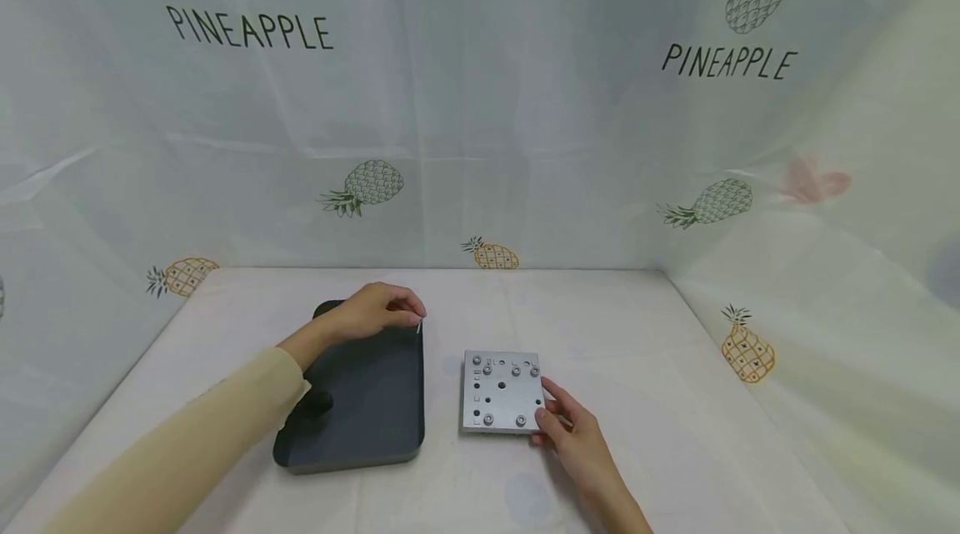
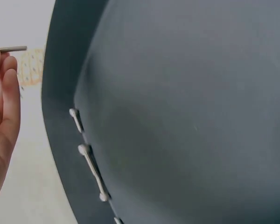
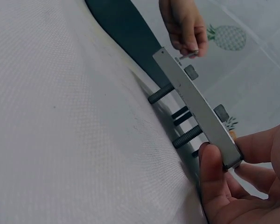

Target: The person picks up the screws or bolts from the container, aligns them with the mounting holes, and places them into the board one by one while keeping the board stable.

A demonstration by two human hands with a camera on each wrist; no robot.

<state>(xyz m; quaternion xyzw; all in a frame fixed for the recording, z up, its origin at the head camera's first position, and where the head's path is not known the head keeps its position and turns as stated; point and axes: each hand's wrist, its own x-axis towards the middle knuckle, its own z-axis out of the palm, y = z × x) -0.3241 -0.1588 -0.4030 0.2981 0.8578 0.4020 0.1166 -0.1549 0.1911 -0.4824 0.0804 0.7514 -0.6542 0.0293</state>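
Observation:
Above the far right corner of a dark tray, my left hand pinches a thin metal pin between thumb and fingertips. My right hand grips the right edge of a square silver metal plate, thumb on one face and fingers on the other. Socket-head screws stand in several of the plate's holes, and others are bare. From the side, in the right wrist view, threaded screw shanks stick out of the underside, close over the table cloth.
Several small metal screws lie along the inner wall of the tray. A small black object shows in the tray near the left forearm. A white cloth covers the table, and pineapple-printed curtains hang behind and to the sides.

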